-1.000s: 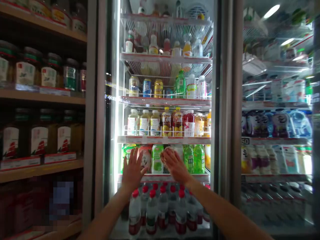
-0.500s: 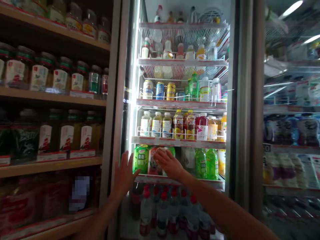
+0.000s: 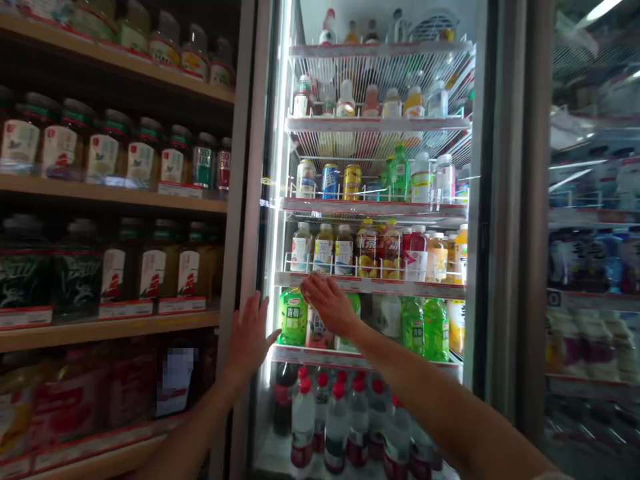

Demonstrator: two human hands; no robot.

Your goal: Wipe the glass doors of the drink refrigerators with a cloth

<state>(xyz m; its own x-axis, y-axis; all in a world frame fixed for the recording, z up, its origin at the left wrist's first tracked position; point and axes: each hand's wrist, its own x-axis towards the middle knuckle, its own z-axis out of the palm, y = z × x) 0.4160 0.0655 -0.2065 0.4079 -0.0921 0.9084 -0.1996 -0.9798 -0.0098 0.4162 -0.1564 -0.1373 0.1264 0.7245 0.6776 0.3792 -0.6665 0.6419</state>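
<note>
My right hand [image 3: 329, 305] lies against the glass front of a lit drinks cooler [image 3: 480, 200], fingers together, at the height of the shelf rail [image 3: 400, 288]. A small pale thing shows under its fingertips; I cannot make out what it is. My left hand [image 3: 249, 333] is open with fingers spread, flat near the cooler's left edge, beside a green bottle [image 3: 293, 317] behind the glass. Green and white bottles stand to the right of my right hand on the same shelf.
Red-capped water bottles [image 3: 303, 420] fill the cooler's bottom. Juice bottles [image 3: 370, 247] and cans [image 3: 330, 181] stand on the upper shelves. Wooden shelves with jars [image 3: 145, 160] run along the left. A second cooler [image 3: 590, 267] stands at the right.
My view has shifted left, so the cooler sits further right. My right hand has slid left and up across the glass, from the bottles to the shelf rail. My left hand has moved to the left edge.
</note>
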